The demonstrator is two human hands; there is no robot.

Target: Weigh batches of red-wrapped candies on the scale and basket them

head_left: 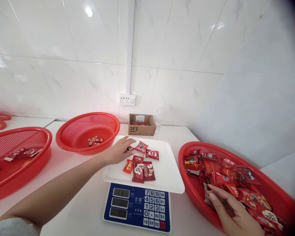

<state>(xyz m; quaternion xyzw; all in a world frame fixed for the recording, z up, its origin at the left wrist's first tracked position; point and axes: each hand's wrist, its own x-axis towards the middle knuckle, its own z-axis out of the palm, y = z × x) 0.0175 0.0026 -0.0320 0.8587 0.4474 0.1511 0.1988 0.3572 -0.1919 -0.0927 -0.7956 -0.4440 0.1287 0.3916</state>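
Note:
My left hand (121,150) is over the left part of a white weighing tray (166,170), fingers stretched and apart. Beneath its fingertips, partly hidden, is a dark red packet; whether they touch cannot be told. Several small red snack packets (141,147) lie on the tray, with two larger maroon packets (138,171) near its front. At the right, my right hand (232,209) pinches a small shiny packet (206,194) between thumb and forefinger, inside a red basket (186,183) filled with red packets. The tray sits on a blue digital scale (136,219).
A round red basket (71,131) with a few small packets stands behind left. Another red basket (44,157) is at the far left. Against the wall are a cardboard box (142,131) and a clear bottle (158,118), below a wall socket (127,100).

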